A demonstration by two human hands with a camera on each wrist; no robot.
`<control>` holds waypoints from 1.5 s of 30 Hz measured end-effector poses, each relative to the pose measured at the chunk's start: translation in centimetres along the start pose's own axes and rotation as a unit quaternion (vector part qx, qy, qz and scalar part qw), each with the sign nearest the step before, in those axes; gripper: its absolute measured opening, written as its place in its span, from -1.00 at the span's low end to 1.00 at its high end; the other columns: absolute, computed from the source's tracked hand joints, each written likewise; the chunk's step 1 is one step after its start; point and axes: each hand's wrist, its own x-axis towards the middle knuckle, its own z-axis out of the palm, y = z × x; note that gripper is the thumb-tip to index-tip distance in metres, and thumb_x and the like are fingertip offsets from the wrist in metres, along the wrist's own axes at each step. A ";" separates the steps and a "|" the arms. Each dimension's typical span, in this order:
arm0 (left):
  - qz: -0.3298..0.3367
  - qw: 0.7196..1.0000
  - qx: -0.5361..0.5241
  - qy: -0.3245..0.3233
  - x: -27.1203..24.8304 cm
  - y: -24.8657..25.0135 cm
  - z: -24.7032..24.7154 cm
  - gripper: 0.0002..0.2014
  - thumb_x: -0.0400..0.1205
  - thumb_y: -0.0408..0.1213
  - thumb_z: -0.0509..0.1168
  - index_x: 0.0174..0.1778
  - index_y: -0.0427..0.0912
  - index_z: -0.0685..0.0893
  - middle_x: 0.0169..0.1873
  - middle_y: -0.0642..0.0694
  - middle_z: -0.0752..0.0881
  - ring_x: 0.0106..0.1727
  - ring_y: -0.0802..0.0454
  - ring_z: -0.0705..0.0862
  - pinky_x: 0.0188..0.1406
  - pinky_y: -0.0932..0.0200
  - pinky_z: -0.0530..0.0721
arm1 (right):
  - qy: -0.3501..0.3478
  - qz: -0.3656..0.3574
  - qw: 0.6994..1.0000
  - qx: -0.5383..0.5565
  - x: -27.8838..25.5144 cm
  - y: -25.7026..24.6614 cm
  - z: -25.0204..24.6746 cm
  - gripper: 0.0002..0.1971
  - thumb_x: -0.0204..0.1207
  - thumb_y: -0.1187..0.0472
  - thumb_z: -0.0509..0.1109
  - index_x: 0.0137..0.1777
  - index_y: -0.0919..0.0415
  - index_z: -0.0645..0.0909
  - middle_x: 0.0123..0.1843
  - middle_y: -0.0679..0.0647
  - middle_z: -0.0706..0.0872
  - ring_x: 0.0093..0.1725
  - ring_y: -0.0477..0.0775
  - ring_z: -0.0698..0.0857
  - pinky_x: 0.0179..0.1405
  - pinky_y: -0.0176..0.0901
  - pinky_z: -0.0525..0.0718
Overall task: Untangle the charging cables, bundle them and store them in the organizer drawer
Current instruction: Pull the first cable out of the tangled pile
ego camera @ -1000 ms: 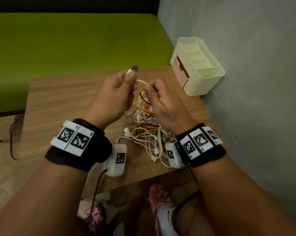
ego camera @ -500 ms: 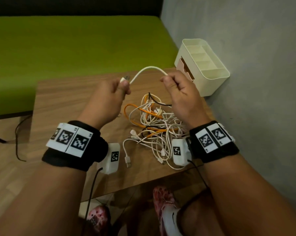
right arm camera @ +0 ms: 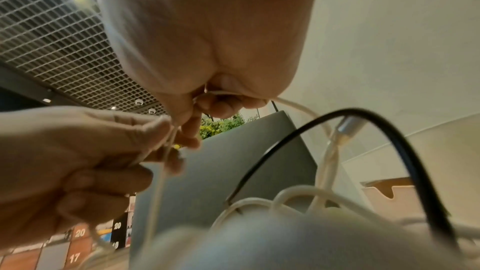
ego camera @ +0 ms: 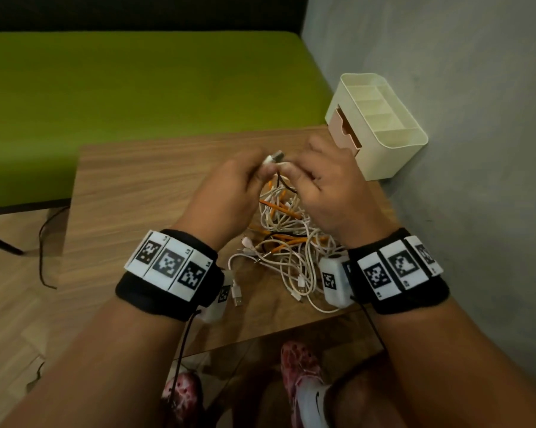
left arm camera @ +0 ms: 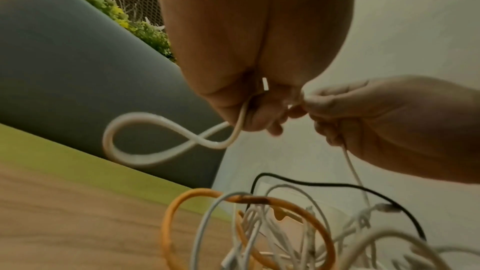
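1. Left hand [ego camera: 226,193]: raised above the table, fingers curled, pinching a white cable [left arm camera: 145,137] near its plug end; the left wrist view shows a loop of that cable hanging from the fist.
2. Right hand [ego camera: 328,186]: close beside the left, fingertips nearly touching it, fingers curled round the same white cable, which trails down from the hand into the pile.
3. Plug [ego camera: 276,157]: white with a metal tip, showing between the two hands.
4. Cable tangle [ego camera: 288,242]: white, orange and black cables knotted together, lying on the wooden table [ego camera: 137,186] below and between the hands.
5. Organizer [ego camera: 381,125]: cream, with open compartments on top and a pinkish drawer [ego camera: 344,128] in its front face; it stands at the table's far right corner against the grey wall [ego camera: 461,118], apart from the tangle.
6. Green surface [ego camera: 137,88]: beyond the table.
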 end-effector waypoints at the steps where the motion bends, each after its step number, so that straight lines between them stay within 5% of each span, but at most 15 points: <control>1: -0.013 1.000 0.019 -0.006 0.0 0.1 -0.1 -0.71 0.77 -0.03 0.11 -0.08 -0.12 0.60 -0.37 0.03 0.59 -0.36 0.03 0.54 -0.41 0.03 0.40 | 0.013 0.000 0.999 0.030 0.1 0.0 -0.2 -0.81 0.65 0.17 0.36 0.01 0.23 0.77 -0.19 0.03 0.54 -0.26 -0.03 0.53 -0.24 -0.11 0.46; 5: -0.014 0.996 -0.074 0.056 0.2 2.0 -1.6 -0.71 0.74 0.06 0.05 -0.23 0.12 0.55 -0.46 0.08 0.55 -0.47 0.06 0.45 -0.48 -0.03 0.40 | -0.008 0.074 0.992 0.098 0.0 0.4 -1.1 -0.81 0.71 0.12 0.31 -0.09 0.17 0.63 -0.31 -0.09 0.54 -0.36 -0.17 0.49 -0.40 -0.36 0.41; 8: -0.044 0.941 -0.310 0.128 0.9 2.4 -3.7 -0.71 0.73 -0.01 0.09 -0.28 0.05 0.51 -0.63 0.12 0.41 -0.61 0.10 0.32 -0.61 0.13 0.28 | -0.003 0.165 0.977 0.137 -0.3 1.6 -1.4 -0.80 0.73 0.04 0.26 -0.13 0.02 0.57 -0.40 -0.13 0.52 -0.40 -0.14 0.49 -0.38 -0.16 0.51; 12: -0.094 0.990 -0.095 0.053 0.5 0.4 -3.3 -0.70 0.77 -0.06 0.11 -0.27 0.03 0.56 -0.48 0.04 0.55 -0.48 0.01 0.48 -0.45 0.03 0.41 | 0.054 0.204 0.951 0.225 -0.1 1.9 -1.6 -0.83 0.72 0.11 0.28 -0.12 -0.05 0.61 -0.41 -0.12 0.54 -0.39 -0.12 0.53 -0.32 -0.19 0.56; 15: -0.150 0.982 0.099 -0.056 -0.3 -1.8 -1.6 -0.75 0.75 -0.11 0.17 -0.21 -0.05 0.61 -0.39 -0.04 0.63 -0.27 -0.16 0.64 -0.36 0.05 0.41 | 0.026 0.180 0.965 0.189 0.0 1.3 -1.4 -0.87 0.68 0.08 0.34 -0.10 -0.07 0.68 -0.35 -0.19 0.59 -0.34 -0.18 0.54 -0.29 -0.28 0.52; 19: -0.091 0.993 0.069 0.043 -0.2 -0.1 -1.5 -0.81 0.76 -0.09 0.16 -0.01 -0.01 0.66 -0.46 0.07 0.52 -0.35 -0.07 0.54 -0.41 0.05 0.32 | -0.075 0.073 0.993 0.058 -0.4 0.6 0.0 -0.85 0.64 0.15 0.39 -0.04 0.17 0.76 -0.22 -0.11 0.60 -0.26 -0.23 0.53 -0.29 -0.44 0.41; 24: -0.074 0.995 -0.020 -0.060 -0.4 1.9 -0.5 -0.71 0.78 -0.08 0.12 -0.24 0.01 0.59 -0.46 0.09 0.61 -0.41 0.22 0.55 -0.41 0.09 0.41 | -0.041 0.035 0.996 0.068 -0.2 -0.2 0.2 -0.86 0.64 0.20 0.39 -0.07 0.21 0.76 -0.25 -0.17 0.53 -0.27 -0.26 0.51 -0.30 -0.41 0.38; 28: -0.043 0.999 -0.015 -0.020 0.1 2.1 -1.4 -0.70 0.78 -0.05 0.11 -0.26 0.04 0.57 -0.48 0.07 0.55 -0.47 0.21 0.49 -0.45 0.18 0.39 | -0.021 0.069 0.984 0.162 -0.2 -1.0 -0.7 -0.88 0.64 0.16 0.41 -0.09 0.11 0.74 -0.36 -0.12 0.63 -0.36 -0.17 0.57 -0.37 -0.27 0.47; 31: -0.018 0.990 -0.136 0.037 0.0 2.6 -2.0 -0.69 0.74 -0.02 0.10 -0.30 0.03 0.54 -0.54 0.11 0.45 -0.56 0.15 0.41 -0.53 0.10 0.37 | -0.043 0.113 0.972 0.200 -0.4 -1.2 -0.8 -0.74 0.68 0.02 0.33 -0.14 0.17 0.69 -0.46 -0.04 0.56 -0.45 -0.05 0.53 -0.46 -0.07 0.47; 33: -0.034 0.955 -0.283 0.083 0.0 3.2 -2.6 -0.69 0.75 -0.06 0.10 -0.29 -0.03 0.54 -0.54 0.02 0.42 -0.61 0.09 0.35 -0.61 0.08 0.31 | -0.081 0.140 0.969 0.185 -0.6 -0.9 -0.7 -0.66 0.69 -0.10 0.23 -0.10 0.11 0.70 -0.41 0.08 0.62 -0.37 0.13 0.60 -0.40 0.04 0.51; 36: -0.058 0.914 -0.383 0.120 0.0 3.3 -3.4 -0.68 0.78 -0.12 0.07 -0.27 -0.08 0.53 -0.51 -0.10 0.38 -0.62 0.08 0.29 -0.67 0.13 0.24 | -0.112 0.186 0.965 0.149 -1.0 0.2 -0.4 -0.67 0.72 -0.13 0.14 -0.10 -0.06 0.67 -0.38 -0.02 0.62 -0.36 -0.09 0.59 -0.33 -0.06 0.54; 38: -0.082 0.945 -0.298 0.105 0.0 1.9 -3.5 -0.67 0.76 -0.03 0.09 -0.30 0.00 0.54 -0.53 -0.01 0.43 -0.61 0.11 0.32 -0.61 0.15 0.26 | -0.079 0.214 0.961 0.154 -0.9 0.9 -0.2 -0.70 0.74 -0.09 0.15 -0.09 -0.07 0.67 -0.41 -0.17 0.61 -0.37 -0.25 0.56 -0.33 -0.20 0.51; 40: -0.131 0.988 -0.083 0.017 -0.1 0.5 -3.0 -0.64 0.77 0.01 0.08 -0.28 -0.02 0.58 -0.50 0.05 0.56 -0.56 0.14 0.44 -0.53 0.11 0.34 | -0.017 0.229 0.958 0.169 -0.6 1.3 -0.5 -0.76 0.74 -0.02 0.20 -0.05 -0.03 0.67 -0.42 -0.29 0.64 -0.35 -0.32 0.57 -0.32 -0.35 0.51; 42: -0.170 0.981 0.074 -0.051 -0.6 -0.7 -2.1 -0.66 0.79 -0.03 0.08 -0.20 -0.06 0.64 -0.39 0.04 0.72 -0.38 0.09 0.64 -0.44 0.20 0.46 | 0.058 0.209 0.955 0.200 -0.2 1.5 -0.9 -0.84 0.71 0.09 0.29 -0.05 0.02 0.68 -0.39 -0.22 0.62 -0.34 -0.28 0.56 -0.26 -0.35 0.51; 45: -0.148 0.984 0.099 0.021 -1.1 -0.8 -1.7 -0.70 0.78 -0.06 0.07 -0.05 -0.08 0.65 -0.36 0.04 0.67 -0.21 -0.21 0.68 -0.28 -0.04 0.58 | 0.103 0.179 0.952 0.227 0.3 1.5 -1.4 -0.89 0.66 0.16 0.37 0.01 0.12 0.72 -0.32 -0.14 0.60 -0.33 -0.18 0.55 -0.27 -0.26 0.53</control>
